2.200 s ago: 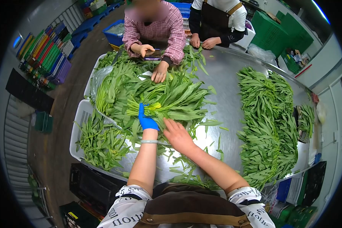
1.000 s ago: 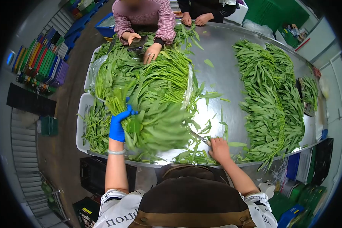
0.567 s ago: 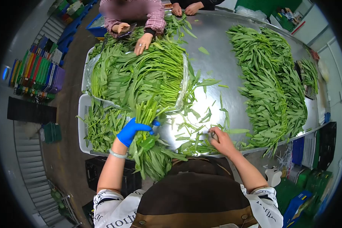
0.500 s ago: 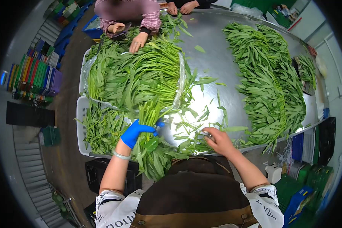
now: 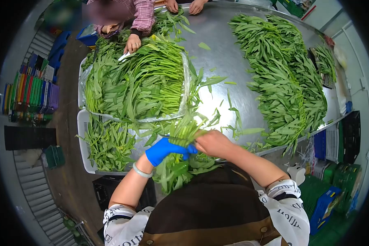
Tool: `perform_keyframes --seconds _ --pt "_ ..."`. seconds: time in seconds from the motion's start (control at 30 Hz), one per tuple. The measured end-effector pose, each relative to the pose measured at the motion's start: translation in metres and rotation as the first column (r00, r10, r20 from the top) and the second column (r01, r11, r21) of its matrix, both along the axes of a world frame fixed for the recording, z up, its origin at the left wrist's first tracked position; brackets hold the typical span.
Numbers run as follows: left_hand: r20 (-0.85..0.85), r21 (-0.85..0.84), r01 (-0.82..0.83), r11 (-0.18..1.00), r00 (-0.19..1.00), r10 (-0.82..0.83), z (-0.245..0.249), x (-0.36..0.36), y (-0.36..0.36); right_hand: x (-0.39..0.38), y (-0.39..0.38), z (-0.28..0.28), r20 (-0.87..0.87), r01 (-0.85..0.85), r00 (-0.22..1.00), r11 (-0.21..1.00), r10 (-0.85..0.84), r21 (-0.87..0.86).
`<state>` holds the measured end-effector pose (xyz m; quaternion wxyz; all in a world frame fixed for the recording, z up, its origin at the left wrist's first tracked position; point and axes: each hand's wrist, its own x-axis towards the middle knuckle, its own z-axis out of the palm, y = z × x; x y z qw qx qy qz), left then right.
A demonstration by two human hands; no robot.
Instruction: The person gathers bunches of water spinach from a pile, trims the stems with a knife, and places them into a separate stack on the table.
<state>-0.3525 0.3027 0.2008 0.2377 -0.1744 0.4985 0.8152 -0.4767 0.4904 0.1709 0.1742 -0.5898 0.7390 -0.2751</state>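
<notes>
My left hand (image 5: 166,151), in a blue glove, is wrapped round a bunch of water spinach (image 5: 183,128). Its cut stems point away from me and its leaves hang down by my apron. My bare right hand (image 5: 213,143) is closed at the right side of the stems, against the bunch. A thin dark blade of a knife (image 5: 168,137) crosses the stems just above my gloved fingers; the handle is hidden in my right hand. Loose leaves and stem bits lie on the metal table (image 5: 211,45) around the hands.
A lined white crate (image 5: 81,84) packed with greens stands ahead left, and a second white crate (image 5: 86,153) holds loose greens nearer me. Long rows of greens (image 5: 283,78) lie on the right. Across the table, a person's hand (image 5: 133,43) touches the packed crate; another person's hands (image 5: 197,6) rest behind.
My right hand has moved left from the table to the stems, bringing the knife across them. My left hand and the bunch have shifted slightly right. The view has shifted a little.
</notes>
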Motion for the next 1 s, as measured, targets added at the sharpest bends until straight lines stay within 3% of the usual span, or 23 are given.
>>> perform_keyframes --seconds 0.07,0.17,0.23,0.3,0.33,0.43,0.47,0.53,0.57,0.63,0.7,0.73,0.8,0.87,0.9,1.0 --pt "0.020 -0.030 -0.041 0.999 0.999 0.042 0.003 -0.003 0.004 0.005 -0.008 0.000 0.039 0.042 0.998 0.999 -0.042 -0.003" --pt "0.056 -0.095 -0.088 0.992 0.994 0.093 0.004 -0.002 -0.002 0.010 -0.008 -0.007 0.147 0.107 0.981 0.983 -0.129 0.147" --pt "0.063 -0.143 -0.098 0.985 0.992 0.107 0.009 0.009 -0.029 -0.001 0.018 -0.071 0.157 0.048 0.982 0.942 -0.106 0.331" --pt "-0.151 -0.344 -0.360 0.868 0.933 0.327 0.026 0.025 -0.060 -0.006 0.053 -0.096 0.203 -0.019 0.975 0.879 -0.090 0.477" --pt "-0.218 -0.343 -0.520 0.782 0.854 0.472 0.048 0.026 -0.063 -0.009 0.064 -0.094 0.237 -0.066 0.969 0.841 -0.075 0.537" --pt "-0.400 -0.216 -0.659 0.721 0.733 0.550 0.063 0.023 -0.075 -0.034 0.069 -0.068 0.221 -0.096 0.975 0.864 -0.017 0.494" --pt "-0.441 -0.171 -0.686 0.707 0.695 0.568 0.061 0.018 -0.072 -0.055 0.057 -0.055 0.072 -0.023 0.997 0.851 -0.017 0.524" --pt "-0.476 -0.062 -0.709 0.703 0.640 0.603 0.051 0.006 -0.060 -0.091 0.037 -0.030 -0.062 0.286 0.958 0.932 -0.279 0.222" --pt "-0.484 -0.010 -0.713 0.701 0.617 0.621 0.046 0.001 -0.051 -0.107 0.024 0.003 0.030 0.312 0.950 0.949 -0.311 -0.036" --pt "-0.430 0.063 -0.719 0.692 0.606 0.669 0.040 -0.012 -0.025 -0.121 0.002 0.061 0.208 0.266 0.955 0.919 -0.211 -0.289" --pt "-0.333 0.137 -0.718 0.683 0.616 0.714 0.039 -0.022 0.003 -0.115 -0.014 0.066 0.454 0.086 0.891 0.977 0.012 -0.194" --pt "-0.312 0.194 -0.697 0.691 0.624 0.717 0.031 -0.025 0.010 -0.106 -0.013 0.057 0.636 -0.069 0.768 0.997 0.077 -0.038" --pt "-0.186 0.202 -0.740 0.641 0.614 0.767 0.031 -0.030 0.020 -0.089 0.001 0.039 0.733 -0.358 0.679 0.888 0.035 0.289" --pt "-0.086 0.106 -0.812 0.574 0.567 0.819 0.023 -0.032 0.016 -0.077 0.031 0.011 0.929 -0.459 0.368 0.865 -0.024 0.204" --pt "-0.031 0.054 -0.844 0.533 0.532 0.846 0.019 -0.031 0.016 -0.068 0.038 0.015 0.935 -0.426 0.355 0.891 0.006 0.156" --pt "0.090 0.198 -0.870 0.452 0.475 0.875 0.017 -0.036 0.028 -0.034 0.051 0.024 0.945 -0.336 0.324 0.940 0.049 0.066"
